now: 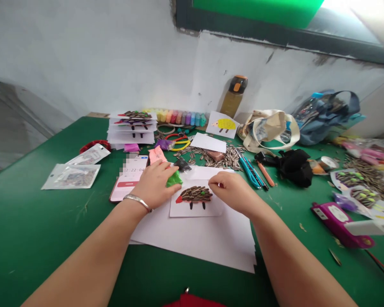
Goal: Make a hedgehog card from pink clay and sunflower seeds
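Observation:
A small white card (pixel 179 211) with a hedgehog picture lies on a stack of white paper (pixel 192 238). The hedgehog (pixel 196 194) has a back of sunflower seeds, a red snout, black legs and a green dot on its seeds. My left hand (pixel 155 181), a silver bangle at its wrist, is over a bright green packet (pixel 174 179) left of the card, its fingers stretched and apart. Beside the hedgehog's right end, my right hand (pixel 232 189) is closed in a pinch; what its fingertips hold, if anything, is hidden.
A phone (pixel 131 181) lies at left, near seed-filled bags (pixel 72 175). Behind are stacked hedgehog cards (pixel 131 136), clay tubs (pixel 179 117), loose sunflower seeds (pixel 232 158) and a bottle (pixel 233 100). At right are a blue cutter (pixel 248 169), a cloth bag (pixel 272 128) and a magenta device (pixel 339 224).

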Motion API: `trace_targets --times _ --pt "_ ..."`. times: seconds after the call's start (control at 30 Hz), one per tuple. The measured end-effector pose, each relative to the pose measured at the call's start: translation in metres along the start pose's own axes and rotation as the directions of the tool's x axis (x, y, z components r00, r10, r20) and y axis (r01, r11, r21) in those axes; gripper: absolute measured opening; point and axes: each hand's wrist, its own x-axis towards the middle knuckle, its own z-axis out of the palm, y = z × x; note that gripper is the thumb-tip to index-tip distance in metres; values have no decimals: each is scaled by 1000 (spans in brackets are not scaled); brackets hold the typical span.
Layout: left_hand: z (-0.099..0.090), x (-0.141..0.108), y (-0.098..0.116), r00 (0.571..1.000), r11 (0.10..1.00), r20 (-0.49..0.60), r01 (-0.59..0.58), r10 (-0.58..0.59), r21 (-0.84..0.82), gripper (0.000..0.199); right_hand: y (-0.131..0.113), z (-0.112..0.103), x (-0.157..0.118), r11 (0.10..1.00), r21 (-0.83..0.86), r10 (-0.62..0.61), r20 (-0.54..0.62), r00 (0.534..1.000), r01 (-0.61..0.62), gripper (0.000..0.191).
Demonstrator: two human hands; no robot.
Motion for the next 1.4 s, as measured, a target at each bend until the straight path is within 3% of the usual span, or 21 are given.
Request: trace_targets --times 0.17,0.4,0.47,0.63,0.9,1.4 --pt "6 1 -4 992 999 124 6 -11 35 52 0 1 0 1000 0 -5 0 1000 5 24" --pt "5 0 10 996 994 23 85 -86 64 53 -4 5 0 1000 -15 -18 77 997 19 22" --pt "6 -3 17 999 998 -2 34 -34 55 53 -5 8 0 1000 -29 -5 80 997 7 21" --pt "6 -8 28 989 993 92 -113 116 -34 33 -7 13 1 999 -24 -40 94 995 42 21" --pt "4 -8 32 977 989 155 -150 149 -2 21 -5 13 1 993 -31 -109 108 988 113 22" --pt "7 -8 30 976 991 173 -135 135 -10 21 -3 18 4 990 -50 -123 140 982 131 22"
